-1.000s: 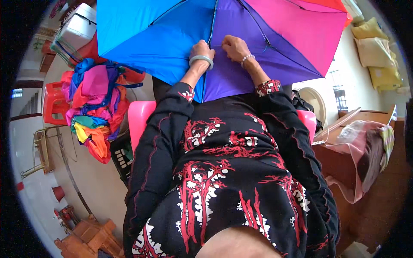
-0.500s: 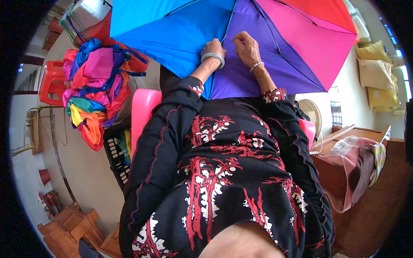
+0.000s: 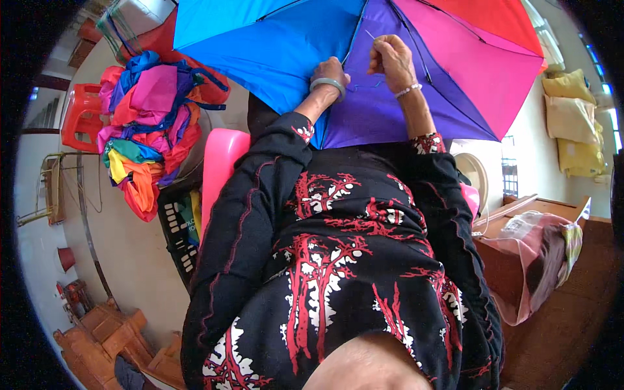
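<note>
A multicoloured umbrella (image 3: 253, 68) lies spread across my lap, its inner side with dark ribs (image 3: 413, 40) facing me. My left hand (image 3: 330, 71), with a pale bangle at the wrist, is closed on the cloth beside the rib where the blue and purple panels meet. Above the purple panel, my right hand (image 3: 394, 62) pinches a thin needle (image 3: 369, 34) that sticks out past the fingertips. A blue thread (image 3: 368, 86) runs over the purple cloth between the hands. My fingers hide the exact spot gripped on the left.
On the left, a heap of colourful cloth (image 3: 153, 123) lies by a red plastic stool (image 3: 83, 117). A black crate (image 3: 174, 224) stands beside my pink chair (image 3: 224, 159). At right, cloths (image 3: 536, 253) lie on a wooden surface (image 3: 578, 292); yellow bundles (image 3: 575, 123) stand beyond.
My right hand has moved up and to the right, away from the left hand, and the needle now shows. My left hand keeps its hold on the umbrella cloth.
</note>
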Demonstrator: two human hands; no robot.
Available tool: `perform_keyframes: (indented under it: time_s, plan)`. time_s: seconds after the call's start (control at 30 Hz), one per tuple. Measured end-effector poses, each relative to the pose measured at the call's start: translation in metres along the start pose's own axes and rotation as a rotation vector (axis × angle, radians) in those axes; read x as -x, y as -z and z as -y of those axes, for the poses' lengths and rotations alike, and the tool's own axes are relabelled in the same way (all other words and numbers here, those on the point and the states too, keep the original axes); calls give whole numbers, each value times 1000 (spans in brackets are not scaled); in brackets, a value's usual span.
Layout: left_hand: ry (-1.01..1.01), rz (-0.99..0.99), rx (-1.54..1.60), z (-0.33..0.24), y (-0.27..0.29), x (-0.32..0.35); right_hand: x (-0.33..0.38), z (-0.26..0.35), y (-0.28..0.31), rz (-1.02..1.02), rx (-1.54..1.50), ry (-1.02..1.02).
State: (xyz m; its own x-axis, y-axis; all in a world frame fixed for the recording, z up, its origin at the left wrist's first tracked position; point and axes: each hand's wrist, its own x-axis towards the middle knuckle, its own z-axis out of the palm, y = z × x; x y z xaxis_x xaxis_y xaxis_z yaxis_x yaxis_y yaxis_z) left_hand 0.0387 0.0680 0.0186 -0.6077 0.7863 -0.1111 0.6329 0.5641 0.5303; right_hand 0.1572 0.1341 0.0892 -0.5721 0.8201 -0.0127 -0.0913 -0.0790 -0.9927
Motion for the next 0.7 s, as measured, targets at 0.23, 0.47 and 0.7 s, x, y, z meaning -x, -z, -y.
perform_keyframes:
  time_s: [0.23, 0.47, 0.7]
  plan:
    - [-19, -9, 5, -2, 4, 2, -19, 45, 5, 56, 245, 65]
    - [-19, 4, 12, 1, 1, -1, -12, 89, 28, 664, -297, 393]
    - [-21, -38, 4, 7, -3, -3, 39, 110, 64, 35, 419, 257]
